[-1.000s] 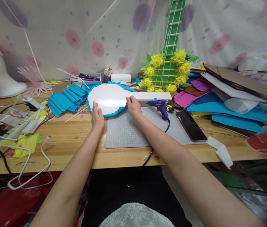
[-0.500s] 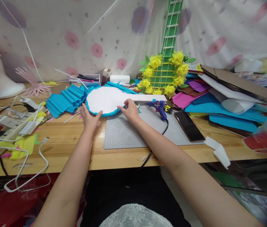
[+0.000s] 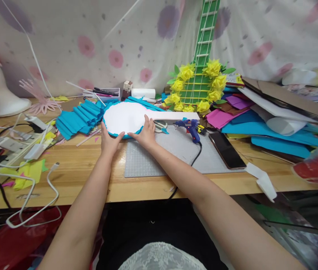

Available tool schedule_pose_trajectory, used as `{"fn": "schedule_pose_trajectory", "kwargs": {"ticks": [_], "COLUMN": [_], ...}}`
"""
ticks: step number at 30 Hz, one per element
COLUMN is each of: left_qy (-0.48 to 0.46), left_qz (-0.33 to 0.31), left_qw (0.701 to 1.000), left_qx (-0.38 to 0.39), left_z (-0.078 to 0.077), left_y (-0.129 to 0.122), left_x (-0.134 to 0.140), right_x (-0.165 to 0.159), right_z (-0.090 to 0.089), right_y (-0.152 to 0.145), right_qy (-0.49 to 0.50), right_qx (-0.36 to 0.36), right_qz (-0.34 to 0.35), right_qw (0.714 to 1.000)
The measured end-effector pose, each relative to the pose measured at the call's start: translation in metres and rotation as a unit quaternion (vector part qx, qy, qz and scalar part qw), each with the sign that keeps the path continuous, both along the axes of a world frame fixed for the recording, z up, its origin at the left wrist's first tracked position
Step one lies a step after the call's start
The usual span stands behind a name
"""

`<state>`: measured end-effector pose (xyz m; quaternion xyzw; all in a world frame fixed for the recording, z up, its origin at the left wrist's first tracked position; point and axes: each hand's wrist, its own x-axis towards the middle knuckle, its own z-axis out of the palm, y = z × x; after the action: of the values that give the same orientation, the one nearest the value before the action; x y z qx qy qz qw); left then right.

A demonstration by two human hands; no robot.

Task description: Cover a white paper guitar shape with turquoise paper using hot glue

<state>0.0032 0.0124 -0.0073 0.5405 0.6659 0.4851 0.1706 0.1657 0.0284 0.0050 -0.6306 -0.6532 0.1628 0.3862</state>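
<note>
A white guitar-shaped board (image 3: 125, 117) with a long straight neck lies on the table, its rounded body edged in blue crepe paper. My left hand (image 3: 110, 141) grips the near left of its rim, with the thumb along the front edge. At the near right of the body, my right hand (image 3: 145, 134) holds the rim, its thumb pointing toward the left one and its fingers reaching up over the edge. A length of pleated blue crepe paper (image 3: 78, 118) spreads out left of the board. Scissors (image 3: 160, 126) lie just under the neck, partly hidden.
A blue glue gun (image 3: 191, 129) and a phone (image 3: 226, 150) rest on the grey cutting mat (image 3: 147, 165). Behind stands a green guitar decorated with yellow flowers (image 3: 188, 71). Stacked coloured paper (image 3: 271, 127) fills the right; cables and a power strip (image 3: 9, 161) occupy the left.
My right hand has slid left along the rim, closer to my left hand, uncovering more of the scissors. The board stays in about the same place.
</note>
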Motion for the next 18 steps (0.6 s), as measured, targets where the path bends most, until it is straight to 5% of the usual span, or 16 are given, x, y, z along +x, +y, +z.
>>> {"fn": "schedule_pose_trajectory", "kwargs": {"ticks": [18], "left_qy": [0.051], "left_qz": [0.017], "left_qw": [0.998], "left_qx": [0.031], "left_z": [0.003], "left_y": [-0.006], "left_x": [0.009], "right_x": [0.001], "right_z": [-0.008], "right_y": [-0.004], "right_qy": [-0.029], "right_qx": [0.021], "right_qz": [0.029], "right_qw": [0.999]}}
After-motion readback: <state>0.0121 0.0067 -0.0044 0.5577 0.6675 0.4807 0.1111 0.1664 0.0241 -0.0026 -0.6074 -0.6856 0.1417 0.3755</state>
